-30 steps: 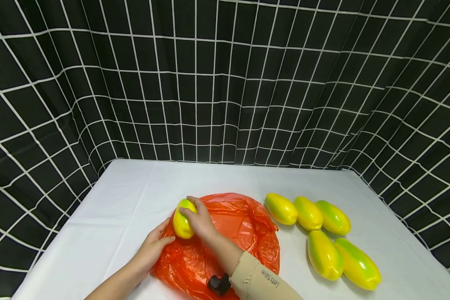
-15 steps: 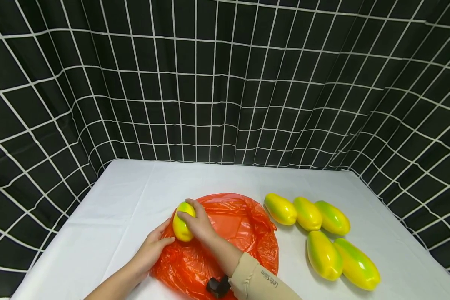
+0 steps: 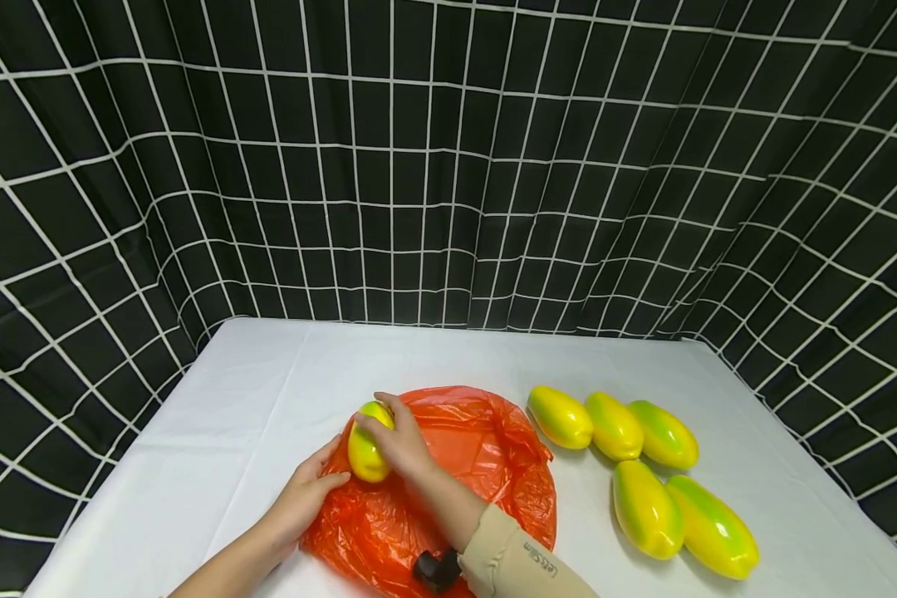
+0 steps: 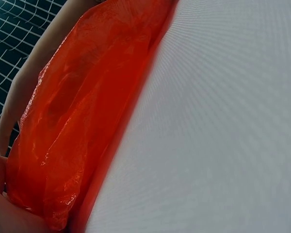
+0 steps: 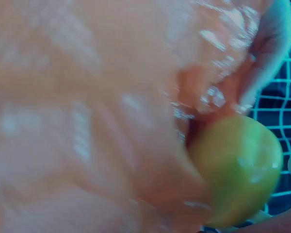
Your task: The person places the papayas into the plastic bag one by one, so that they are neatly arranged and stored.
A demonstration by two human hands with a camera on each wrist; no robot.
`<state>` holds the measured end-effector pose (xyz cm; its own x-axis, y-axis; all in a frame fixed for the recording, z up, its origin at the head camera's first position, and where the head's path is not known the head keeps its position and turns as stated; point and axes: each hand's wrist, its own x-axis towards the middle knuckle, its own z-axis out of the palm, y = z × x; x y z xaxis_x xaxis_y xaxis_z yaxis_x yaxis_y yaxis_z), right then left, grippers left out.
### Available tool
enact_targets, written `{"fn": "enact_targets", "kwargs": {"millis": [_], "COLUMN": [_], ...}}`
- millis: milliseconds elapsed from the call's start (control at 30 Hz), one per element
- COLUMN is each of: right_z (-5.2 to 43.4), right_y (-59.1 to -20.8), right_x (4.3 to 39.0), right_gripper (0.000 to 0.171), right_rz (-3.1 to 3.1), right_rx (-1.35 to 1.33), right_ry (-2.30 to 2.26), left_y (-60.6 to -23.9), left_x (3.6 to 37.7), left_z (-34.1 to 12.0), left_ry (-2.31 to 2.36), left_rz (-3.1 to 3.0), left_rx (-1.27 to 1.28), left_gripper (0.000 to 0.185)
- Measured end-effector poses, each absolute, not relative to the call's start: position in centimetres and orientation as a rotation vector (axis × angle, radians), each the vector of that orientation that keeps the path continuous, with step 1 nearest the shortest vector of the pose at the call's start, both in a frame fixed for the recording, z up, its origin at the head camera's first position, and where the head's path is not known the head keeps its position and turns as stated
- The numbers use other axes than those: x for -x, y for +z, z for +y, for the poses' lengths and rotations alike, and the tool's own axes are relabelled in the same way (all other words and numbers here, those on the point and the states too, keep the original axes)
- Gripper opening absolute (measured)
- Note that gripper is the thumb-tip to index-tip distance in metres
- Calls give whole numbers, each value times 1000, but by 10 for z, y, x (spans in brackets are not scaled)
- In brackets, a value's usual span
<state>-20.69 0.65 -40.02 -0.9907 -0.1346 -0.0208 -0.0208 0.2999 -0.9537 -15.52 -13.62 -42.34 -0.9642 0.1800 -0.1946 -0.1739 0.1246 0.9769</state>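
In the head view a yellow-green papaya (image 3: 368,453) stands nearly upright over the left side of a red plastic bag (image 3: 486,448). My right hand (image 3: 404,440) grips it from the right, thumb and fingers around its upper part. My left hand (image 3: 308,490) holds the bag's left edge, thumb on the near side; part of its fingers is hidden by the bag. The left wrist view has the bag's side wall (image 4: 82,111) along the white cloth. In the right wrist view the papaya (image 5: 242,170) is beside the shiny, blurred bag plastic (image 5: 87,121).
Several more papayas (image 3: 649,508) lie on the white tablecloth (image 3: 232,399) right of the bag. A black wrist device (image 3: 437,571) shows at the right forearm, above the bag. Black curtains with a white grid (image 3: 419,174) stand behind and beside the table.
The papaya in my right hand has dropped very slightly and then shifted a touch to the right. My left hand stays on the bag's edge.
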Motion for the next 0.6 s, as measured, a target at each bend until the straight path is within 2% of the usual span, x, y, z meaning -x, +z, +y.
{"fn": "enact_targets", "kwargs": {"millis": [233,600], "right_z": [26,101], "right_y": [-377,-332], "right_x": [213,231], "right_gripper": [51,49], "right_rz": [2385,2362], "right_rx": [63,29], "right_ry": [-1917,-1983], "left_y": [-424,-422], "left_x": [155,155], "left_z": [-134,-137], "left_ry": [1896,1878], "left_rz": [2145,2126], "left_rx": [40,48], "left_gripper": [65,67]}}
